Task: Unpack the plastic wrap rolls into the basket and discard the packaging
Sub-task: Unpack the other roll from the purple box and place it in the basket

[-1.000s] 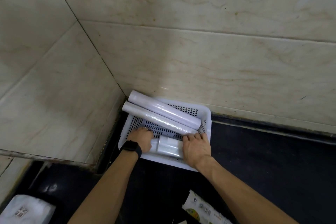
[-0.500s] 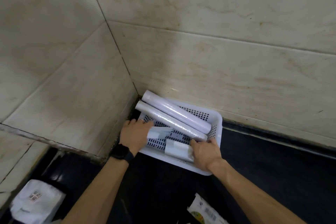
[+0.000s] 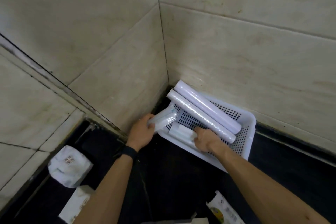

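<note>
A white perforated basket (image 3: pixel 243 143) sits on the dark counter in the wall corner. Two long pale purple plastic wrap rolls (image 3: pixel 205 107) lie diagonally in it, their upper ends poking over the rim. My left hand (image 3: pixel 141 132) grips a short clear-wrapped roll (image 3: pixel 163 118) at the basket's left corner, tilted over the rim. My right hand (image 3: pixel 204 139) is closed on another short white roll (image 3: pixel 181 132) lying on the basket floor near the front wall.
Beige tiled walls close in behind and to the left. A white wrapped pack (image 3: pixel 67 166) and a second pack (image 3: pixel 76 205) lie on the counter at lower left. A printed package (image 3: pixel 223 211) lies at the bottom right.
The view swung left, so the basket now sits further right. My left hand has lifted its short roll toward the basket's left corner. My right hand stays on the other short roll.
</note>
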A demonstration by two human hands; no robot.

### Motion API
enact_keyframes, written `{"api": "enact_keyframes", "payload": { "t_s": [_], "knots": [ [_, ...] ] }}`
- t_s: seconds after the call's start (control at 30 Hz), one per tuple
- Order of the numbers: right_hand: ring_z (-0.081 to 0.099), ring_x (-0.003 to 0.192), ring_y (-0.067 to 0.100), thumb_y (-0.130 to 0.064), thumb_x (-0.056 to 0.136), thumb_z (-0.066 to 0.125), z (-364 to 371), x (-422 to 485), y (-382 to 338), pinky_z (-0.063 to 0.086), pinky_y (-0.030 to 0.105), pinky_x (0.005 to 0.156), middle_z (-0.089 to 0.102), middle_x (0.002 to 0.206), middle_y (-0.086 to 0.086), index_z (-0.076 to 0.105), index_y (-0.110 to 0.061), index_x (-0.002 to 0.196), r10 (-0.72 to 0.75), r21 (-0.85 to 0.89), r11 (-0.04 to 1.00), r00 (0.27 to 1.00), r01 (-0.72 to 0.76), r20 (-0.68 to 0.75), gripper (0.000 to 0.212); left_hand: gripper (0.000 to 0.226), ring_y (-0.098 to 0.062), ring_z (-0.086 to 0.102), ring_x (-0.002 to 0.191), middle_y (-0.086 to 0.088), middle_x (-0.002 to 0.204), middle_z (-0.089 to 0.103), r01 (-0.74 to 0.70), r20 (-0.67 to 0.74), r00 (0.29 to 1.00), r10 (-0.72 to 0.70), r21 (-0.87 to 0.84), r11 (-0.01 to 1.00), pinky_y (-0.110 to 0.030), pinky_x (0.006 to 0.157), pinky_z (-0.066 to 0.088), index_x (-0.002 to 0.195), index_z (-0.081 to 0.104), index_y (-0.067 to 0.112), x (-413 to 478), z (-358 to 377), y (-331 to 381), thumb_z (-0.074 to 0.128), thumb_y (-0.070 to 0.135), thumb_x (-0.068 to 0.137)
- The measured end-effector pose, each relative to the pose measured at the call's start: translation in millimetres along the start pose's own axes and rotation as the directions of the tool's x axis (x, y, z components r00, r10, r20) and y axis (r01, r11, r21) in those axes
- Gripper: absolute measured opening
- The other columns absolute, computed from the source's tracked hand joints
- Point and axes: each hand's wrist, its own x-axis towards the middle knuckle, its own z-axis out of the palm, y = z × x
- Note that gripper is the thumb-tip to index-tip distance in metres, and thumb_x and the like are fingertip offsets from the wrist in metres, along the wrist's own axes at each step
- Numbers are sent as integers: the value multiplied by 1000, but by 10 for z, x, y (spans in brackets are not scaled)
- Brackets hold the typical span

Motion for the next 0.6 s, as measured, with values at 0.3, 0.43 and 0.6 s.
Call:
{"api": "enact_keyframes", "payload": {
  "t_s": [0.3,0.43,0.6],
  "knots": [
    [63,89,29,-30,96,48,49,-16,-37,52,37,79,63,106,12,47,-10,124,-18,-163,987,985,-11,-174,33,28,-14,55,89,-3,113,66,-29,-25,999,29,-14,999,-24,78,39,121,59,19,33,1,-31,51,13,94],
    [64,98,30,-27,95,51,29,-20,4,53,37,85,65,113,12,54,-11,120,-64,-199,980,981,26,-184,29,26,-15,59,91,4,106,65,-54,-30,998,53,-19,998,-26,78,41,116,59,25,13,-14,8,51,15,94],
    [59,113,29,-30,95,55,101,1,44,47,37,97,60,128,11,50,-14,133,-83,-143,988,985,61,-153,42,26,-14,60,91,3,107,66,-118,22,993,118,-4,993,-24,72,43,118,58,26,10,-33,160,50,17,95]
  ]
}}
